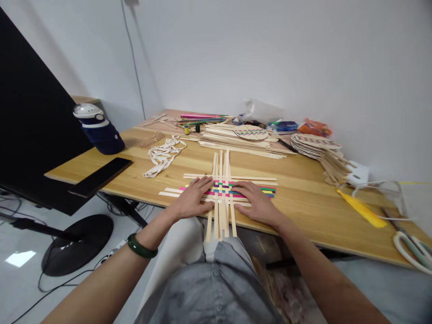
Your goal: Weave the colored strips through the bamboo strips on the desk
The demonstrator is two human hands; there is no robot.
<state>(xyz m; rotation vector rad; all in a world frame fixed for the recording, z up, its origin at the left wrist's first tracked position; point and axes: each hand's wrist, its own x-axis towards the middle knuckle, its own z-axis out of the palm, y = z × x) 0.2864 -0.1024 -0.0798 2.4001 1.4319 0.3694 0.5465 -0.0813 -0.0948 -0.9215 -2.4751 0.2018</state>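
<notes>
A partly woven mat of flat strips (223, 189) lies at the table's front edge, with pink, green, yellow, purple and blue strips crossing plain pale ones. The lengthwise pale strips (221, 220) stick out past the edge over my lap. My left hand (193, 198) rests flat on the left side of the weave, fingers spread. On the right side, my right hand (257, 201) lies with its fingers stretched out over the crosswise strips, thumb apart. Both palms cover part of the strips beneath them.
Behind the weave lie a pile of pale strips (236, 144) and a round woven piece (250, 132). More round pieces (315, 146) are stacked at right, near scissors (413, 249). To the left are a white cord bundle (164, 155), a phone-like black slab (101, 177) and a blue jug (101, 132).
</notes>
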